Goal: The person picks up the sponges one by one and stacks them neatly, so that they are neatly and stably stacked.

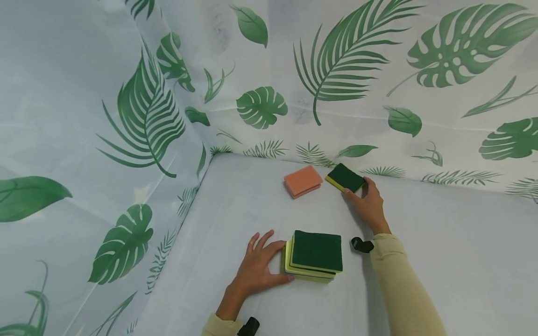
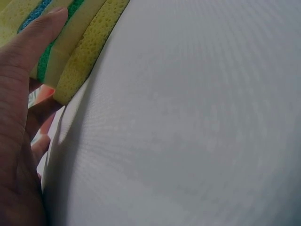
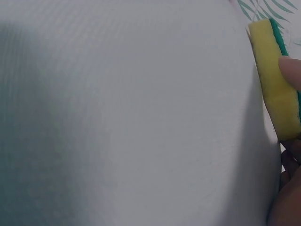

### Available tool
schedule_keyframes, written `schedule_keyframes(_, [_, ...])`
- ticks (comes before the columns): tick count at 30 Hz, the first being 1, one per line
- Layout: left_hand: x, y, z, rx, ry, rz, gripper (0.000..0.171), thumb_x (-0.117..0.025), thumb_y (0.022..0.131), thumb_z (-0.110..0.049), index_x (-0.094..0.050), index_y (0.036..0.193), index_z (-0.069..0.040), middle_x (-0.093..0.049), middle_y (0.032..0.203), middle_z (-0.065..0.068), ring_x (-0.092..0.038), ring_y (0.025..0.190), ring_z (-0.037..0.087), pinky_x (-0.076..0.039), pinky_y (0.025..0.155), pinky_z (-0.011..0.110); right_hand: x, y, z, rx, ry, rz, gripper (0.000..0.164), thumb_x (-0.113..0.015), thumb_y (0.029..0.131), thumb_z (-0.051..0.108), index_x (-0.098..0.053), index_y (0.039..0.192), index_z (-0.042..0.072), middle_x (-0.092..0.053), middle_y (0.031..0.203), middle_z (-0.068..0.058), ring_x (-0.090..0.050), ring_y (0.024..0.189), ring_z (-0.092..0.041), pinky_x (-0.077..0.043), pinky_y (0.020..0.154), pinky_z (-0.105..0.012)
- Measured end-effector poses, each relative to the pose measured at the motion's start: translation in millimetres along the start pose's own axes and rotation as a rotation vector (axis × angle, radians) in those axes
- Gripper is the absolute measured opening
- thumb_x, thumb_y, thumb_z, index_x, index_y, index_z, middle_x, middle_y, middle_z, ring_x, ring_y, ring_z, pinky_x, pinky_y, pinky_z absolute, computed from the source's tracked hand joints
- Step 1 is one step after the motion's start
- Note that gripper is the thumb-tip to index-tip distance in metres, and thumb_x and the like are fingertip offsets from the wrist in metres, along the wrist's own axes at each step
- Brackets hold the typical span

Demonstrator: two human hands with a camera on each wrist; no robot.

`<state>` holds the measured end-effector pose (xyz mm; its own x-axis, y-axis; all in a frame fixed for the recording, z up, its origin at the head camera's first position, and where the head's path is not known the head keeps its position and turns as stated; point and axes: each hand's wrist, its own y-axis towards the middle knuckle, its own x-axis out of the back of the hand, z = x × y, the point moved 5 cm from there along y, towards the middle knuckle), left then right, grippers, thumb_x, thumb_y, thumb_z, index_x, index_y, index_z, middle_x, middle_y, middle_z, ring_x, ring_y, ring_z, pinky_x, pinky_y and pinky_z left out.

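A stack of scouring sponges [image 1: 317, 252], yellow with a dark green pad on top, stands on the white surface near the front. My left hand [image 1: 257, 266] holds the stack at its left end, thumb along the front side and index finger at the back left corner. Blue and green layers show between the yellow ones under the left thumb [image 2: 33, 37]. Farther back, my right hand [image 1: 370, 205] pinches a single green and yellow sponge [image 1: 345, 178] by its right end. That sponge [image 3: 273, 80] lies flat on or just above the surface, green side up.
An orange sponge pair [image 1: 303, 181], apparently two stacked, lies left of the single sponge. White sheets with green leaf prints [image 1: 349, 60] rise as walls at the back and left. Dark wrist cameras [image 1: 362, 245] jut from both sleeves.
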<state>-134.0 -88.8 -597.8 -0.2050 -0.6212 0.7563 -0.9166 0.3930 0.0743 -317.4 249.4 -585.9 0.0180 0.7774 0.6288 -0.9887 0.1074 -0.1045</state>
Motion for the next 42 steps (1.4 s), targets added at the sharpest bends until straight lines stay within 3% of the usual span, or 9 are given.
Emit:
schedule_keyframes(12, [1.2,0.1,-0.2,-0.008,-0.014,-0.006,0.081,-0.074,0.086,-0.074,-0.055,0.153,-0.033,-0.058,0.153,-0.013,-0.022,0.161,0.019,-0.005,0.13,0.055,2,-6,-1,-0.022,0.031,-0.026,0.094,-0.069,0.103,0.049,-0.023,0.167,-0.003,-0.028,0.169,-0.03,-0.025,0.158,-0.046,-0.024,0.127,-0.061])
schedule_keyframes(20, [0.8,-0.1,0.8,0.003,-0.021,0.001,0.081,-0.074,0.086,-0.074,-0.056,0.153,-0.032,-0.058,0.153,-0.012,-0.023,0.161,0.02,-0.005,0.13,0.055,8,-8,1,-0.017,0.127,-0.011,0.097,-0.07,0.1,0.057,-0.029,0.166,-0.003,-0.035,0.166,-0.031,-0.032,0.154,-0.046,-0.029,0.125,-0.061])
schedule_keyframes(29, [1.3,-0.2,-1.0,-0.003,-0.017,0.006,0.081,-0.076,0.085,-0.072,-0.055,0.153,-0.033,-0.058,0.154,-0.013,-0.022,0.161,0.02,-0.004,0.13,0.054,18,-19,7,-0.095,0.278,0.002,0.096,-0.069,0.1,0.058,-0.03,0.167,0.002,-0.043,0.162,-0.024,-0.043,0.148,-0.039,-0.037,0.12,-0.057])
schedule_keyframes(42, [3.4,-0.3,-1.6,0.003,-0.017,0.009,0.081,-0.077,0.085,-0.07,-0.056,0.152,-0.031,-0.058,0.154,-0.012,-0.022,0.161,0.02,-0.003,0.13,0.054,17,-31,9,-0.139,0.297,0.037,0.097,-0.072,0.1,0.055,-0.027,0.169,0.005,-0.037,0.166,-0.022,-0.039,0.15,-0.039,-0.035,0.123,-0.058])
